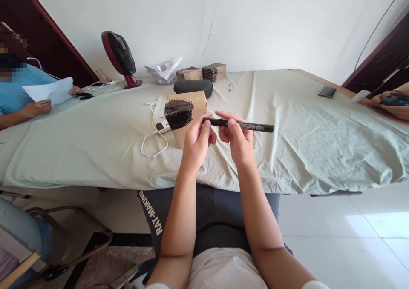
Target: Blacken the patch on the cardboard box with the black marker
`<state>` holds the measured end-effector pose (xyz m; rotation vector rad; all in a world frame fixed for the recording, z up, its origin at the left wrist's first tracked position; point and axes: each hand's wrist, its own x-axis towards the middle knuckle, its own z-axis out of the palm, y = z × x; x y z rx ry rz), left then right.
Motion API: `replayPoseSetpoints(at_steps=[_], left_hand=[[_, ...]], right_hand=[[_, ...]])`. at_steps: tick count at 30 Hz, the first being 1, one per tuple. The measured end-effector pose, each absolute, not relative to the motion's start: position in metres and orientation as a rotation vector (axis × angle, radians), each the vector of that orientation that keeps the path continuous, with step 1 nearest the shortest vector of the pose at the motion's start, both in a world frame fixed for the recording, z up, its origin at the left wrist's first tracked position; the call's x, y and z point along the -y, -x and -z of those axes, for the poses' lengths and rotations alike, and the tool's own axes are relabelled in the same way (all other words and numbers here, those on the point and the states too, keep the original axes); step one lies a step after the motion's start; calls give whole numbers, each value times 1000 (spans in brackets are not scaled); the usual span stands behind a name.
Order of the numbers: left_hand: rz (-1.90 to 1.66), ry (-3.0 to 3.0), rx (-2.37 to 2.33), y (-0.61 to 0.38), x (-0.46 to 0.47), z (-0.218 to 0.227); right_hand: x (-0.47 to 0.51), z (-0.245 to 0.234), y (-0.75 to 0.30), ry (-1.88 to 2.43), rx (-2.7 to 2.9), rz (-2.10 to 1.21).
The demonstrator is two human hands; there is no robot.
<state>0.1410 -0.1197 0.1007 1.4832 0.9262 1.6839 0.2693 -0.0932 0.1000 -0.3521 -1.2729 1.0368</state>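
Fingers [207, 124] of the left hand [195, 144] pinch one end of a slim black marker [265, 128], while those of the right hand [242, 146] grip it near the middle, the thumb pressed on the near side and the index finger stretched toward the left hand. The marker is a straight, dark cylinder, held almost level and dipping slightly toward its free end, which sticks out past the right hand. Pale printing runs along the barrel, with a small round emblem toward that end; the lettering is too small to read.

The marker is held just to the right of a brown cardboard box [188, 96] with a rough black patch on its corner. Left of the box lie a white power block [163, 127] and a looped white cable [166, 143]. Directly behind the box is a rounded black case [193, 88]; farther behind stand two cartons [220, 72]. Well left of the box, a person in blue [38, 78] holds white paper [53, 90]. A pale green cloth covers the desk [303, 123].
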Motion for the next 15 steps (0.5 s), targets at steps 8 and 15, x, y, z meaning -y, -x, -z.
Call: replayPoseSetpoints(at_steps=[8,15], left_hand=[[-1488,-1640,-1138,-134,118,-101],[-705,-1847,-1432,-122,132,-113]], right_hand=[[79,-85,-258,412,1097,-1124],[40,-48,-279,1097,1260,-1023]])
